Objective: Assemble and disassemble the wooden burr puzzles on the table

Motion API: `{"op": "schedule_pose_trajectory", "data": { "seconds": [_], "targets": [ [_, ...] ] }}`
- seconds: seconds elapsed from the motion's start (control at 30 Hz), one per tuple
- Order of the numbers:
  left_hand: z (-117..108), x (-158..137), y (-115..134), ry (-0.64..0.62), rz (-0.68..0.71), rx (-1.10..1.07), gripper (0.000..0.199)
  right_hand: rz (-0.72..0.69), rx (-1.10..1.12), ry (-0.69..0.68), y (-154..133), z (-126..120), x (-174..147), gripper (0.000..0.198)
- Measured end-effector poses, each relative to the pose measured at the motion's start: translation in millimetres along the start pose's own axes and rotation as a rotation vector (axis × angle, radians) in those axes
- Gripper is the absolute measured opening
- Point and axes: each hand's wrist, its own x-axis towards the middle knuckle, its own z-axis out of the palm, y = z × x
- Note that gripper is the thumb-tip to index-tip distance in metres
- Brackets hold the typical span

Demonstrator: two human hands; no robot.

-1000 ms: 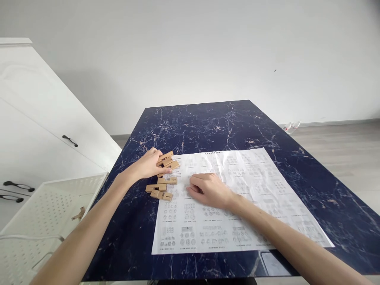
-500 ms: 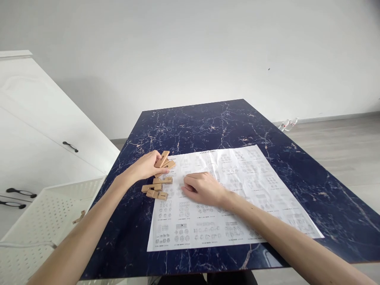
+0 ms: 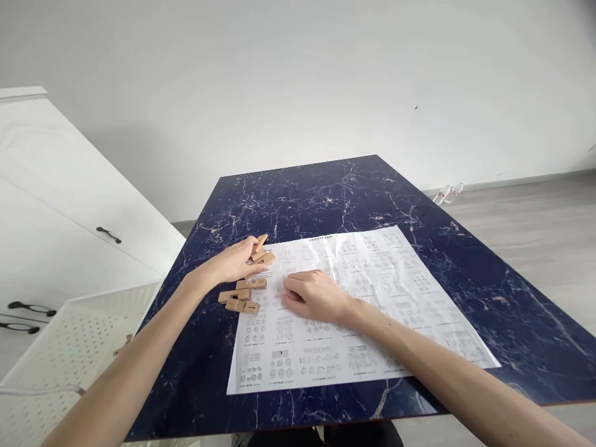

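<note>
My left hand [image 3: 236, 261] is closed around the notched wooden puzzle pieces at the sheet's upper left corner, its thumb stretched along their near side. One wooden puzzle piece [image 3: 261, 244] sticks up past the fingers, and another wooden puzzle piece [image 3: 264, 258] lies slanted by the thumb. Just below, several more notched wooden puzzle pieces [image 3: 242, 300] lie close together across the sheet's left edge. My right hand [image 3: 316, 295] rests on the printed paper sheet [image 3: 372, 347], fingers curled in, with nothing seen in them. Small puzzle diagrams cover the creased sheet.
The sheet lies on a dark blue marble-patterned table [image 3: 298, 198]. To the left are a white cabinet [image 3: 69, 186] and a white perforated surface [image 3: 56, 366] with a cable and a small wooden piece [image 3: 123, 343]. Clear plastic bottles [image 3: 448, 193] lie on the floor at right.
My left hand has tilted the upper wooden puzzle piece, which now shows more edge-on. The right hand keeps its place on the sheet. The whole view has shifted slightly.
</note>
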Motion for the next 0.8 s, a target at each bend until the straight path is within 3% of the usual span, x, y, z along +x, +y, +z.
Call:
{"op": "schedule_pose_trajectory", "data": {
  "seconds": [0.17,0.33,0.47,0.67,0.8],
  "targets": [
    [2.2,-1.7,14.0,0.004,0.079,0.044,0.032,0.021,0.07,0.013,-1.6,-2.3,-0.4,0.036],
    [4.5,5.2,35.3,0.023,0.155,0.098,0.024,0.131,0.194,0.082,-1.9,-8.5,-1.5,0.038],
    [4.8,13.0,48.1,0.063,0.208,0.139,0.035,0.25,0.277,0.202,1.3,-13.5,0.2,0.038],
    [11.9,12.7,67.6,0.083,0.337,0.131,0.023,0.422,0.336,0.445,18.2,-26.5,3.4,0.036],
    [27.0,7.6,90.4,0.102,0.445,0.132,0.029,0.507,0.332,0.572,35.8,-37.5,2.6,0.038]
  ]
}}
